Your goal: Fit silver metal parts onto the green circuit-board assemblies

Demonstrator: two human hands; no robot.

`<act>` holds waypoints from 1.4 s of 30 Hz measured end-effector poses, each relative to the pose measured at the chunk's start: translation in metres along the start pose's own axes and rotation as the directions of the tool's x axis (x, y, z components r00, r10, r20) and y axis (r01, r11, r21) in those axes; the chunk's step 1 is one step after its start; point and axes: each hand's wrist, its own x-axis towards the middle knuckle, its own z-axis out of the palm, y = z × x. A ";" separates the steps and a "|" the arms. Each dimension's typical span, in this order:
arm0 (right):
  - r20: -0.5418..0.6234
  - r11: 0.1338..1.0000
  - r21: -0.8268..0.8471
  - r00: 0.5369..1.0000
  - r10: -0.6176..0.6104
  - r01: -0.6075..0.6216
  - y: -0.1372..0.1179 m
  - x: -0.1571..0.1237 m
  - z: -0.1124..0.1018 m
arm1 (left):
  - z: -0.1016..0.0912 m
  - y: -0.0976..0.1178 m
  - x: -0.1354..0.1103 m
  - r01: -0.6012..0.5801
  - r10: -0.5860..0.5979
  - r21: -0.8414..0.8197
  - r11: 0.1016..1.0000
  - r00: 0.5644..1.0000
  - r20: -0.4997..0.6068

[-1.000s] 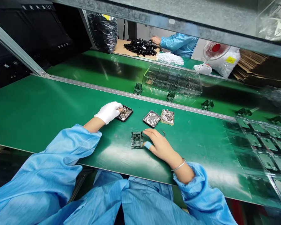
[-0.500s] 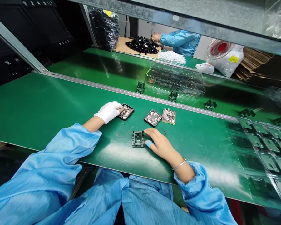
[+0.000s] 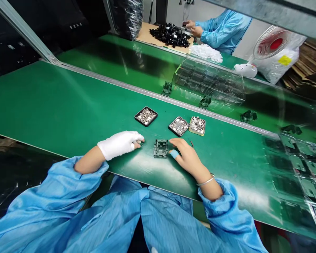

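My left hand [image 3: 121, 143] wears a white glove and rests on the green bench just left of a small dark green plastic part [image 3: 160, 148]. Its fingertips are pinched on a tiny piece that is too small to name. My bare right hand [image 3: 186, 157], with a blue cot on one finger, lies against the right side of that part with fingers spread. Behind them sit three small trays of metal bits: a black one [image 3: 145, 116], a second black one [image 3: 178, 126] and a tan one [image 3: 197, 125].
Clear blister trays [image 3: 209, 84] stand on the belt beyond the metal rail, with a few green parts [image 3: 166, 88] beside them. More trays holding parts [image 3: 302, 165] lie at right. Far back, another person in blue [image 3: 221, 28] works by black pieces [image 3: 171, 35]. A small fan [image 3: 271, 45] stands at right.
My left hand has left the far black tray and come back toward me, beside the green part. The view has tilted down. My right hand has stayed at the part.
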 end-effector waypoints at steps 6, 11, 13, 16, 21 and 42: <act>-0.024 0.999 0.030 0.999 0.024 -0.023 0.002 0.002 -0.001 | 0.027 0.011 -0.004 0.025 -0.021 0.069 0.997 0.998 -0.064; -0.102 1.000 0.017 0.995 -0.002 0.003 -0.016 0.005 -0.002 | 0.023 0.023 -0.011 0.003 -0.041 -0.157 0.988 0.969 -0.243; -0.122 0.998 0.047 0.992 -0.029 0.035 -0.033 0.008 0.004 | 0.020 0.037 -0.019 -0.044 -0.082 -0.333 0.942 0.931 -0.355; -0.090 0.993 0.112 0.996 -0.031 0.041 -0.055 0.013 0.016 | 0.019 0.060 -0.028 -0.122 -0.137 -0.543 0.831 0.900 -0.413; -0.169 0.976 0.216 0.986 0.013 0.024 -0.066 0.019 0.026 | 0.025 0.078 -0.030 -0.113 -0.169 -0.831 0.545 0.956 -0.241; 0.146 0.376 0.876 0.909 0.390 -0.302 -0.061 0.023 0.034 | 0.047 0.087 -0.025 -0.175 -0.110 -0.974 0.144 0.975 -0.192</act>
